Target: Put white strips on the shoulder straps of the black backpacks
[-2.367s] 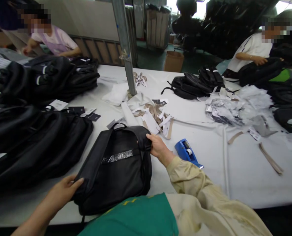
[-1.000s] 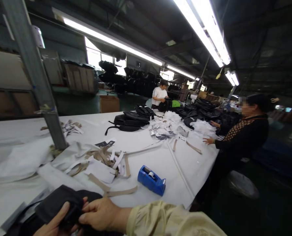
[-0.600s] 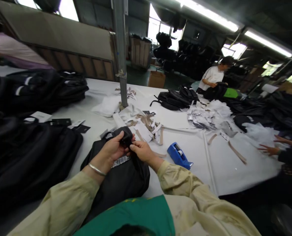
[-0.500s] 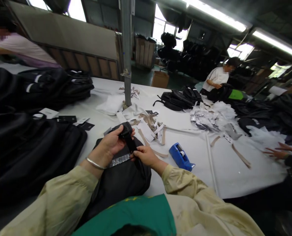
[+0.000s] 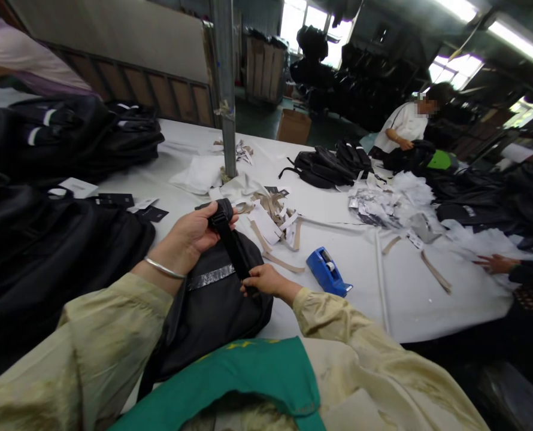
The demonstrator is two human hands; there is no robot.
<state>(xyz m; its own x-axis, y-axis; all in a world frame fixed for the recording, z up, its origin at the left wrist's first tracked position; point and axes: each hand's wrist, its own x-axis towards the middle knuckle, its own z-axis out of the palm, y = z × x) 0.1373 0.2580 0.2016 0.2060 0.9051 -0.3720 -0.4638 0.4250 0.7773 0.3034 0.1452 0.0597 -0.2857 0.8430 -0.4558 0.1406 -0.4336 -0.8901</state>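
A black backpack [image 5: 212, 317] lies on the white table in front of me, with a shiny clear strip [image 5: 211, 277] across its surface. My left hand [image 5: 197, 230] is closed around the buckle end of a black webbing strap [image 5: 233, 245], held above the bag. The buckle [image 5: 220, 214] shows between thumb and fingers. Lower down, my right hand [image 5: 264, 280] pinches the same strap, which runs taut between both hands. To the right of my right hand stands a blue tape dispenser [image 5: 327, 270].
Piles of black bags [image 5: 46, 251] fill the left side. Paper and tan strips [image 5: 273, 218] lie beyond my hands, near a metal post [image 5: 226, 90]. Crumpled plastic [image 5: 392, 200] and more black bags [image 5: 327, 166] are farther right. A co-worker's hand [image 5: 495, 263] rests on plastic at the right; other people work behind.
My hands have moved apart, and a longer stretch of strap shows between them. My left hand has shifted left and slightly up in view. The whole view has tilted down a little.
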